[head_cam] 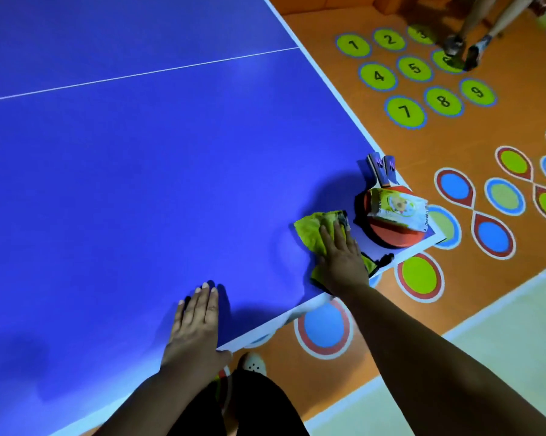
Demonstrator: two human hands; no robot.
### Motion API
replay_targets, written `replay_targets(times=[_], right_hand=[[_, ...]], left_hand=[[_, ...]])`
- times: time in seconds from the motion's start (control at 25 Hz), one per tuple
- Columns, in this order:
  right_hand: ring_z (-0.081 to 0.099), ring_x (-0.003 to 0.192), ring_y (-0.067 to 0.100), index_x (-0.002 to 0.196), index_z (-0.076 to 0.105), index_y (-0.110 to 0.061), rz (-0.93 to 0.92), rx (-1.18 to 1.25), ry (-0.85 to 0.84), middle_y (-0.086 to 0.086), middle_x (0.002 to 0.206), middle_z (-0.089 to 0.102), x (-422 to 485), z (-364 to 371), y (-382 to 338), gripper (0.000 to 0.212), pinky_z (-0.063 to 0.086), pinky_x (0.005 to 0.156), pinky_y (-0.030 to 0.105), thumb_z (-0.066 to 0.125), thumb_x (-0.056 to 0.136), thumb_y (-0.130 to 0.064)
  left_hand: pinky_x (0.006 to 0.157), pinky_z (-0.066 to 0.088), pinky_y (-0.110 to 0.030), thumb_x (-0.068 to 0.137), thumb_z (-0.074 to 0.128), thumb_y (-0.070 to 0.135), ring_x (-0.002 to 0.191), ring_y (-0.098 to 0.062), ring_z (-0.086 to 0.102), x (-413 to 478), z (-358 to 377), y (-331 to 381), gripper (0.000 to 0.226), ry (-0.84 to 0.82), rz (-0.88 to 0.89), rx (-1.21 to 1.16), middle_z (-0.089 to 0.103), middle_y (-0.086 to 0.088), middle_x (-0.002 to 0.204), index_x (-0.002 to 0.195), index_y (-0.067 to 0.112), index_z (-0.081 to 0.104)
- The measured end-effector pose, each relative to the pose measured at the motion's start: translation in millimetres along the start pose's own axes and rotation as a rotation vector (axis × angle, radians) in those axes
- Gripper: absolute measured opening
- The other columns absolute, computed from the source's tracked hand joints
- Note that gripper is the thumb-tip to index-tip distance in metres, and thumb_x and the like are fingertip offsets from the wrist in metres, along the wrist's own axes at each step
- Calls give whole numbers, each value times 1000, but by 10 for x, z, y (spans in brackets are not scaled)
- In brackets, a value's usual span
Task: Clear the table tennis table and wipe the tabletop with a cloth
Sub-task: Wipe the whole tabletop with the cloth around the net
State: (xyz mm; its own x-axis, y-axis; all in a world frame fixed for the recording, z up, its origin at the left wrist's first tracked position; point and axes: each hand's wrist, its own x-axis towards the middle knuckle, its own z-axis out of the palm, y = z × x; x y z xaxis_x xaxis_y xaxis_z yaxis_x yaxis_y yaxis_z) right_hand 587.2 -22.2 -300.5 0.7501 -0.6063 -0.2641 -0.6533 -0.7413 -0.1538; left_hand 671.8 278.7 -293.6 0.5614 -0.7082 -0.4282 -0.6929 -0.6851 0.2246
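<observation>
Flatly, right hand (pixel 340 259) presses cloth (pixel 311 229) onto tabletop (pixel 139 168).

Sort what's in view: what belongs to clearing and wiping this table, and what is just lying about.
Belongs to the job: blue tabletop; green cloth pressed by the right hand; left hand flat on the tabletop; two paddles at the corner and the packet lying on them.
Lying about: numbered floor circles; coloured floor rings; another person's feet.
</observation>
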Motion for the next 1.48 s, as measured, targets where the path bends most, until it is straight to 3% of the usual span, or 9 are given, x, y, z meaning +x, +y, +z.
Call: replay_targets(times=[0.12, 0.28, 0.56, 0.76, 0.96, 1.08, 1.24, 1.32, 1.48], right_hand=[[-7, 148, 27, 154, 6, -25, 73, 9, -15, 2, 161, -9, -42, -69, 247, 66, 8, 117, 41, 42, 99, -31], [-7, 148, 31, 154, 5, -24, 197, 92, -7, 6, 161, -9, -174, -43, 88, 68, 5, 118, 41, 44, 100, -33], [-9, 147, 35, 154, 1, -20, 200, 96, -24, 12, 160, -13, -851, 301, -1155, 72, 1, 117, 45, 42, 98, -38], [25, 137, 52, 144, 40, -7, 6, 90, -33, 26, 153, 24, -1428, 783, -2615, 77, 23, 108, 62, 74, 78, -27], [37, 130, 55, 138, 48, -3, -80, 31, -26, 31, 146, 36, -1985, 1164, -3996, 85, 31, 101, 66, 84, 64, -27], [13, 142, 48, 150, 27, -8, -142, 28, -114, 25, 157, 10, -2328, 1310, -4756, 77, 14, 113, 60, 61, 85, -33], [34, 130, 44, 135, 47, -13, -397, -70, -120, 23, 141, 47, -2781, 1630, -5629, 74, 27, 107, 57, 47, 68, -45], [24, 136, 41, 140, 39, -20, -584, -82, -206, 17, 151, 35, -3058, 1716, -6138, 72, 11, 112, 52, 39, 74, -47], [-23, 143, 35, 153, 2, -34, -925, -198, -377, 2, 155, -29, -3272, 1867, -6800, 65, -23, 112, 47, 33, 97, -48]], left_hand=[[110, -2, -31, 30, 82, 46, 137, -21, 27, 8, -91, 120, 132, -2, -53, 12, 36, -11, 145, 140, -1, 30], [107, -24, -29, 79, 57, 44, 132, -5, -27, -118, -230, 73, 106, 97, -126, -125, -26, 4, 150, 144, 11, -21], [113, -14, -34, 82, 55, 49, 135, -9, -25, -757, -258, -623, 105, 123, -296, -208, -21, -3, 155, 145, 10, -19], [113, -11, -33, 82, 52, 49, 143, -18, -16, -1489, -89, -1644, 102, 155, -393, -207, -19, -4, 155, 146, 10, -18], [112, -11, -31, 83, 54, 49, 144, -20, -12, -2448, 118, -2734, 102, 203, -506, -225, -16, -5, 156, 146, 9, -16], [113, -11, -33, 83, 55, 49, 144, -18, -12, -2991, 263, -3355, 101, 227, -589, -281, -15, -4, 156, 147, 10, -14], [115, -5, -36, 78, 63, 43, 145, -19, -3, -3498, 402, -3863, 102, 288, -697, -339, -5, -4, 157, 148, 11, -4], [115, -2, -37, 75, 68, 43, 145, -20, 2, -3701, 410, -4043, 106, 279, -725, -335, 1, -6, 157, 149, 10, 1], [110, 22, -52, 52, 88, 35, 135, -34, 34, -3901, 486, -4313, 112, 304, -792, -254, 33, -20, 147, 141, -3, 32]])
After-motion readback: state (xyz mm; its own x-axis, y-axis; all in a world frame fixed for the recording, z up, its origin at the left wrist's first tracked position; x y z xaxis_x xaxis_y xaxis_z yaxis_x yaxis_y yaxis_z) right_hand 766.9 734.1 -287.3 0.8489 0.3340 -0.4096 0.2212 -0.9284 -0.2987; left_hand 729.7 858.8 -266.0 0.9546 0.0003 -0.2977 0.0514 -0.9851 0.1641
